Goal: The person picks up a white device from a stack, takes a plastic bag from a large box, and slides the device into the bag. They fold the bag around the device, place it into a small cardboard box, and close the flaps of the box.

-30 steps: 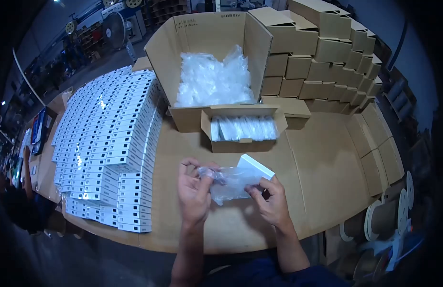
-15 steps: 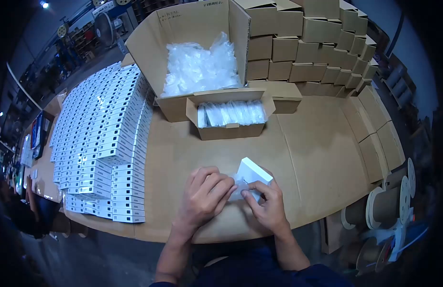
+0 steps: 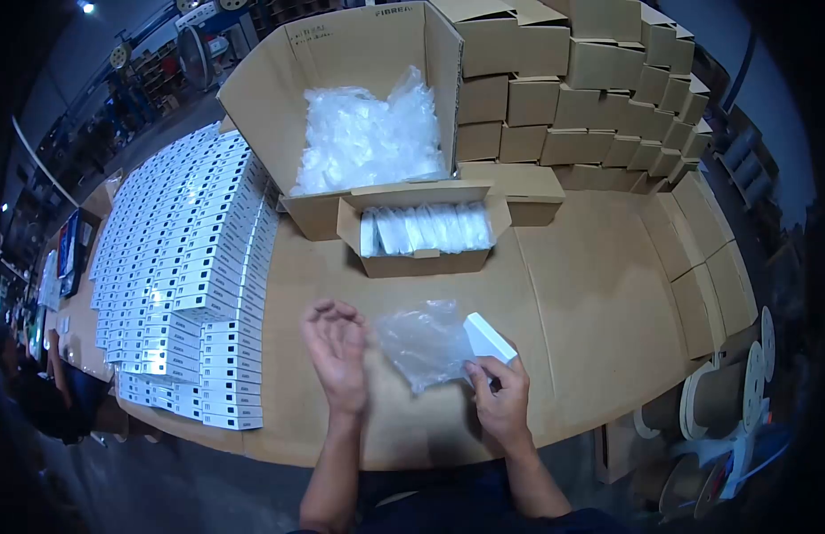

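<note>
My right hand (image 3: 504, 399) is closed on a slim white box (image 3: 491, 339) and on the edge of a clear plastic bag (image 3: 421, 345). The bag spreads out flat to the left of the box, above the cardboard-covered table (image 3: 341, 440). Apart from the bag, on its left side, my left hand (image 3: 337, 358) is raised with the palm turned up and its fingers loosely curled, holding nothing. Beyond both hands stands a small open carton (image 3: 426, 265) with a row of bagged white boxes (image 3: 426, 230) inside.
A large open carton (image 3: 341, 218) full of clear plastic bags (image 3: 368, 133) stands behind the small one. Tall stacks of white boxes (image 3: 176, 285) line the left. Brown cartons (image 3: 599, 107) are piled at back right. Cable spools (image 3: 719, 392) stand off the right edge; a person (image 3: 43, 383) is at far left.
My left hand has let go of the plastic and moved left, its fingers opening. The crumpled bag is now spread out beside the white box, which my right hand still holds.
</note>
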Demonstrator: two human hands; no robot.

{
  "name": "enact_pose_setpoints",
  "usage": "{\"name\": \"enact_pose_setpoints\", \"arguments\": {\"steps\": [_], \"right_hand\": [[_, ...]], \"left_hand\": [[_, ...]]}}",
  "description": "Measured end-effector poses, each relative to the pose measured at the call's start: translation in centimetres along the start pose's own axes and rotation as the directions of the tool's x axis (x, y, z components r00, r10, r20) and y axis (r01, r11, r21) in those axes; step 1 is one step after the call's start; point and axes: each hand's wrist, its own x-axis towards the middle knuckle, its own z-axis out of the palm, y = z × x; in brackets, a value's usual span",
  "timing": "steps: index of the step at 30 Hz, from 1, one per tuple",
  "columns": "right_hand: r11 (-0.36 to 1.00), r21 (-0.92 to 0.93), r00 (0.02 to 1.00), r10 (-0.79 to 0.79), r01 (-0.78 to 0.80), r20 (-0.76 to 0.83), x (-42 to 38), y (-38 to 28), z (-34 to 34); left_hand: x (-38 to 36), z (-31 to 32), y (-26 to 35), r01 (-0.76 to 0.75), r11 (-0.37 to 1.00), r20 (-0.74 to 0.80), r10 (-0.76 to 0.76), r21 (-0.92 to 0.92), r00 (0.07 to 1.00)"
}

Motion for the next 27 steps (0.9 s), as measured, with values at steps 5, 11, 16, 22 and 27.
{"name": "enact_pose_setpoints", "arguments": {"steps": [5,11,16,22,27], "right_hand": [[0.993,0.111,0.997,0.053,-0.046,-0.061,0.8,0.4,1.0],[0.963,0.221,0.986,0.164,-0.154,-0.029,0.9,1.0,1.1],[0.948,0.296,0.993,0.110,-0.120,0.050,0.4,1.9,1.1],[0.914,0.393,0.975,-0.011,0.100,-0.222,4.3,3.4,-2.2],[0.703,0.686,0.981,-0.103,0.188,-0.164,8.1,-0.7,-3.0]], "left_hand": [[-3.8,2.6,0.6,0.566,0.823,0.298,-0.529,-0.049,0.795],[-3.8,2.0,-1.4,0.427,0.883,0.312,-0.357,-0.195,0.881],[-2.6,1.6,-0.4,0.461,0.870,0.375,-0.493,0.177,0.785],[-3.1,0.4,-1.1,0.293,0.884,0.400,-0.432,0.363,0.808],[-3.6,0.2,-0.9,0.164,0.878,0.486,-0.394,0.449,0.780]]}}
